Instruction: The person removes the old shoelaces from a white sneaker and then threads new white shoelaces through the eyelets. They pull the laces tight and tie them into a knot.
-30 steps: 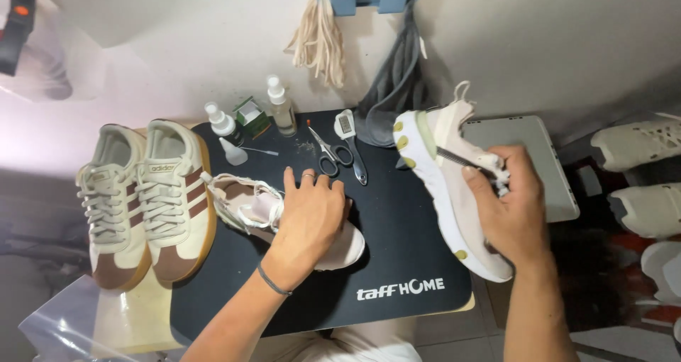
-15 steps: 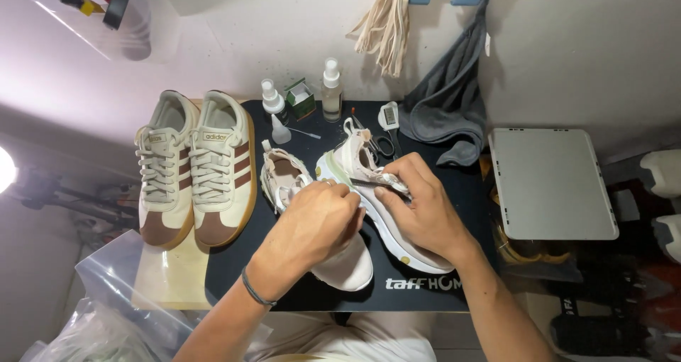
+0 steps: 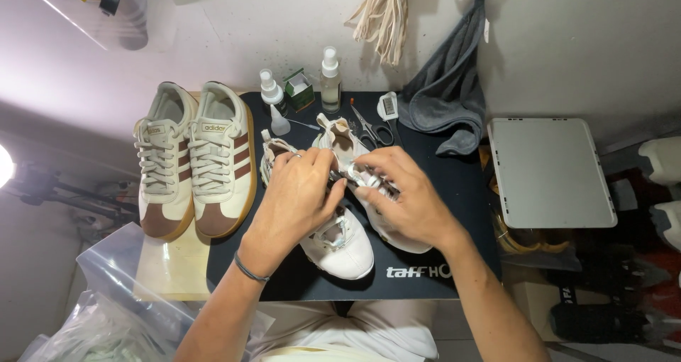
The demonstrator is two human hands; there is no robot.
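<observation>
White sneakers beside scissors, bottles

Two white knit sneakers lie on a black mat that carries white lettering near its front edge. Beside them, a pair of cream sneakers shows three brown side stripes, brown toe caps, cream laces and tan gum soles. A dark grey cloth hangs at the back by beige laces. The spray bottles are clear with white tops, the small box green, the tray pale grey-white, and the wristband on the left wrist dark.
</observation>
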